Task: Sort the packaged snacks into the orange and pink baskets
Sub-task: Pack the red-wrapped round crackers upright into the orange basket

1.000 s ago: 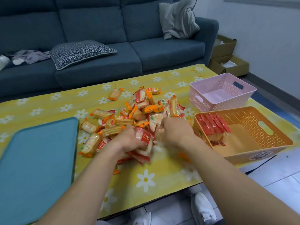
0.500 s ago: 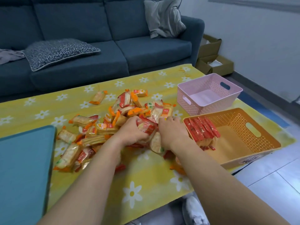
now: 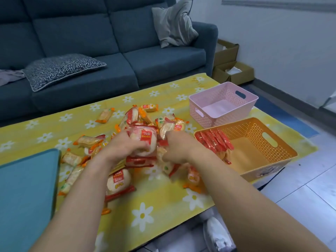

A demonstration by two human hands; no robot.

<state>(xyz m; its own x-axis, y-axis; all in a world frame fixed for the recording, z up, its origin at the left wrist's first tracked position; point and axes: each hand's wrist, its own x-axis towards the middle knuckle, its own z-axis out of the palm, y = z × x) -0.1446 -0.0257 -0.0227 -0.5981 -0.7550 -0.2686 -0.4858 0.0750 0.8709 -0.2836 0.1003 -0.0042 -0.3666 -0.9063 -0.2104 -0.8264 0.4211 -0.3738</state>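
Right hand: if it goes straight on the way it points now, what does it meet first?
Probably the snack pile, just beyond the knuckles of the right hand; depth is unclear.

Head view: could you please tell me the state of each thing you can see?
Pink basket, empty.
Orange basket, holds a row of red packets at one end.
Snack pile, loose on the tablecloth, unsorted.
Left hand, grips a stack of round packets.
Right hand, curled in the pile; its hold is hidden.

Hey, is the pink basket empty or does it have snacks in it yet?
Empty: the pink basket shows only its bare pink floor, while red packets line the orange basket.
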